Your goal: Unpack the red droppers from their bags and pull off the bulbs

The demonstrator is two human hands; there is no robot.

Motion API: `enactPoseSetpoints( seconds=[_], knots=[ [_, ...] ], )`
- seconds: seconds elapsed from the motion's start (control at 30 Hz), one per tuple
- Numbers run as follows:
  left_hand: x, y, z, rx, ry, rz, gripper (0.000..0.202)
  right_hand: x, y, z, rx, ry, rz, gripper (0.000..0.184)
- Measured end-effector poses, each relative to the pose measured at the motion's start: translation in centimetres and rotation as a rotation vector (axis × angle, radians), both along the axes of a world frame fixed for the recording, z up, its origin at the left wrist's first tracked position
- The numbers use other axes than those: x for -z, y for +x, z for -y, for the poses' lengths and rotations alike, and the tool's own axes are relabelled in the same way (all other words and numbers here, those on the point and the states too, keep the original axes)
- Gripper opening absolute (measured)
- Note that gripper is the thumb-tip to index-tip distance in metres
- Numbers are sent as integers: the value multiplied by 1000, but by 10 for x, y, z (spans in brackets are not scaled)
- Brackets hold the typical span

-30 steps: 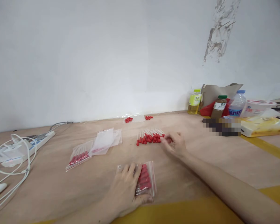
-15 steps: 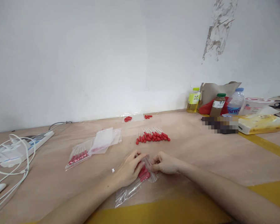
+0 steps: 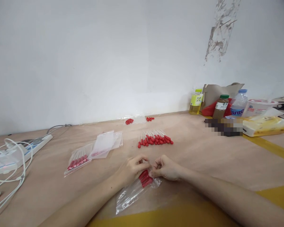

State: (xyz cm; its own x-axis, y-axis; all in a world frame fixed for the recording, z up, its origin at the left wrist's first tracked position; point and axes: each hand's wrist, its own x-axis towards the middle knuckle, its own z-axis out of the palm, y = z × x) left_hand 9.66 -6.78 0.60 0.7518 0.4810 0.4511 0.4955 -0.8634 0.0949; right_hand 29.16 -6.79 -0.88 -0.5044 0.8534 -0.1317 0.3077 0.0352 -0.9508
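2 hands (image 3: pixel 137 167) (image 3: pixel 167 168) at bag (image 3: pixel 132 196) edge, tabletop (image 3: pixel 208 157) around

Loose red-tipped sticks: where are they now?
In the head view, slightly right of centre, the loose red-tipped sticks lie on the tabletop just beyond the left hand and right hand, right of the translucent zip bags.

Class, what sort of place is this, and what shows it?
Probably a makeshift indoor workspace: red-tipped sticks lie spread on a brown surface, a power strip lies at left, and a plain wall rises behind.
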Motion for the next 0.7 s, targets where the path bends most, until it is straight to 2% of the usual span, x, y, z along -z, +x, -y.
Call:
enactPoseSetpoints(
  seconds=[0.23,0.33,0.47,0.7],
  knots=[
    [3,0,-1,24,-17,15,27,-11,4,1,-105,-33,-13,39],
    [4,0,-2,23,-38,9,26,-10,7,-1,-147,-11,-13,41],
    [3,0,-2,36,-61,29,27,-7,8,-5,-133,57,41,41],
    [-3,3,-2,91,-59,-51,27,-5,2,-5,-96,41,37,18]
  ],
)
